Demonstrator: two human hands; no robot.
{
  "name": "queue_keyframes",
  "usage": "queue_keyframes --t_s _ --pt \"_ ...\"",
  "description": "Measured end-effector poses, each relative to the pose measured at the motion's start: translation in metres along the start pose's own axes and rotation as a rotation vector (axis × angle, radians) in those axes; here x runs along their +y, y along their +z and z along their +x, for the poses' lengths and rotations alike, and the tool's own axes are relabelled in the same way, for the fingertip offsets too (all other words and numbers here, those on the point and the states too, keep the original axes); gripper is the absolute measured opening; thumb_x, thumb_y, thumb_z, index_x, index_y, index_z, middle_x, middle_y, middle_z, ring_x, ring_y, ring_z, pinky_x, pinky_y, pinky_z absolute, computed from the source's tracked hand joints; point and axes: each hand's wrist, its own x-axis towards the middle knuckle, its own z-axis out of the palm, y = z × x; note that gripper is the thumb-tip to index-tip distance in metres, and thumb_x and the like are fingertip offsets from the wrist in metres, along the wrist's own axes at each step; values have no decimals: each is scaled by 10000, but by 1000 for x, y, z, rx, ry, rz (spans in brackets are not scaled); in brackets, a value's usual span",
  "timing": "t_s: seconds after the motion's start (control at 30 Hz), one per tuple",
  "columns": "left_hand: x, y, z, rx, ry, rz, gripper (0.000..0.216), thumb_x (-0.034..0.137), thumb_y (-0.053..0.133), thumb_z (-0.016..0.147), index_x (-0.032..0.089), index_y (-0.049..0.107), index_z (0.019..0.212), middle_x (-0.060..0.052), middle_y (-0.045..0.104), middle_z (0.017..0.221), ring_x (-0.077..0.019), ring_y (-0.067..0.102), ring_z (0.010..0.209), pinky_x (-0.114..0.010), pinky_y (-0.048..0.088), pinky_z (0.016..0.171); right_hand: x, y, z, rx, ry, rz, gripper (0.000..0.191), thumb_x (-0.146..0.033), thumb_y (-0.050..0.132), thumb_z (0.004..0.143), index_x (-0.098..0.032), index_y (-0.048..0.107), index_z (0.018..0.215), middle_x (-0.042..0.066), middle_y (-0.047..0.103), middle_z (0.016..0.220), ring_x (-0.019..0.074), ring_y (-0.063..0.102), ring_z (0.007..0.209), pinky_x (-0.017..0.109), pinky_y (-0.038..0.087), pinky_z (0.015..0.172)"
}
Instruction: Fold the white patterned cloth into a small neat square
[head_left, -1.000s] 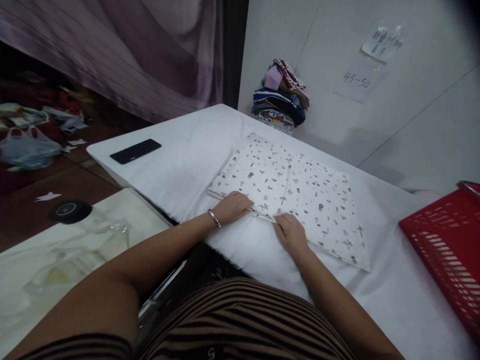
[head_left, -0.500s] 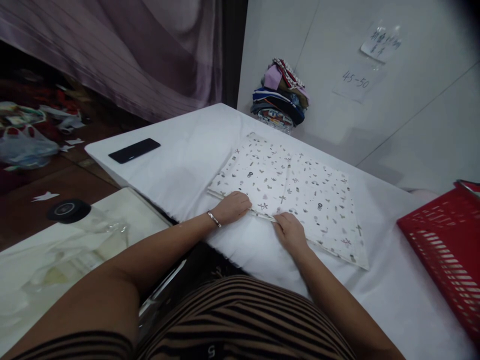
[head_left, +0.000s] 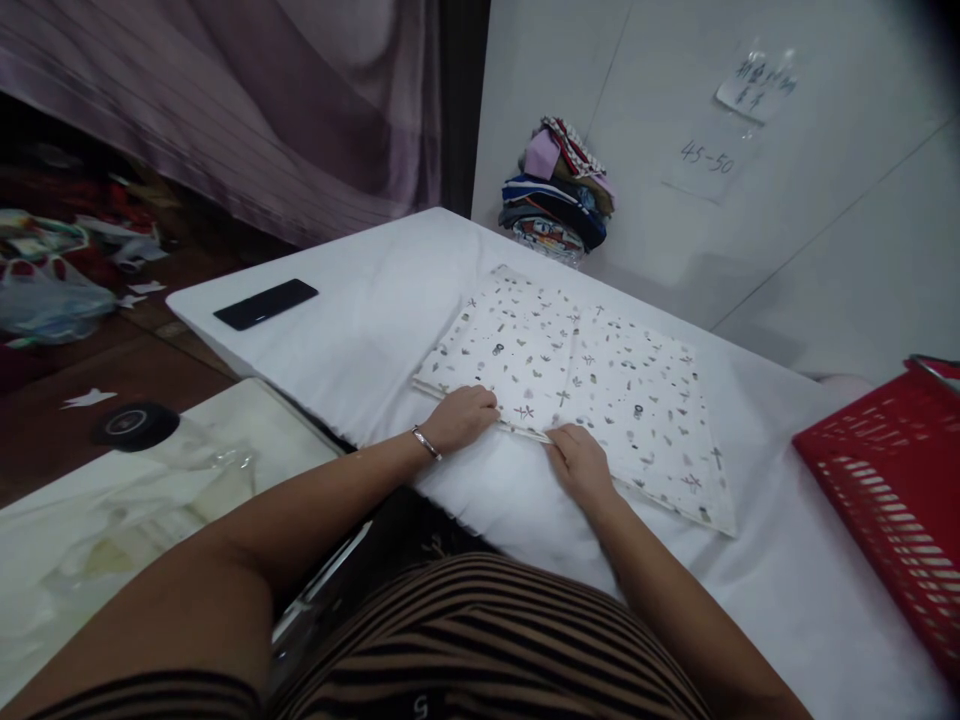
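Observation:
A white printed cloth [head_left: 600,390] with small plant and figure motifs lies folded in a flat rectangle on the white-covered table [head_left: 360,310]. My left hand [head_left: 463,416] wears a bracelet at the wrist and pinches the cloth's near edge, left of its middle. Just to the right, my right hand [head_left: 581,458] grips the same edge, its thumb and fingers closed on the layers. A short stretch of the edge shows between the two hands. The fingertips are partly hidden.
A black phone [head_left: 266,304] lies on the table's left. At the right stands a red basket [head_left: 885,470]. Folded clothes [head_left: 559,190] are stacked by the wall beyond the far edge. A lower white surface [head_left: 247,420] at left holds clear plastic and a round black object [head_left: 136,426].
Almost nothing differs. Both hands stay on the cloth's near edge, and the whole view has shifted very slightly.

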Motion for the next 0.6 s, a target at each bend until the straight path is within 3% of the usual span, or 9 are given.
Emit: queue_keyframes --t_s 0.6 --pt "5 -9 -4 -41 55 84 198 199 450 904 176 589 765 -38 625 821 -180 516 884 -315 366 723 0 1 0 -3 0 -10 244 -261 423 920 -178 631 1016 82 616 929 210 532 904 324 435 790"
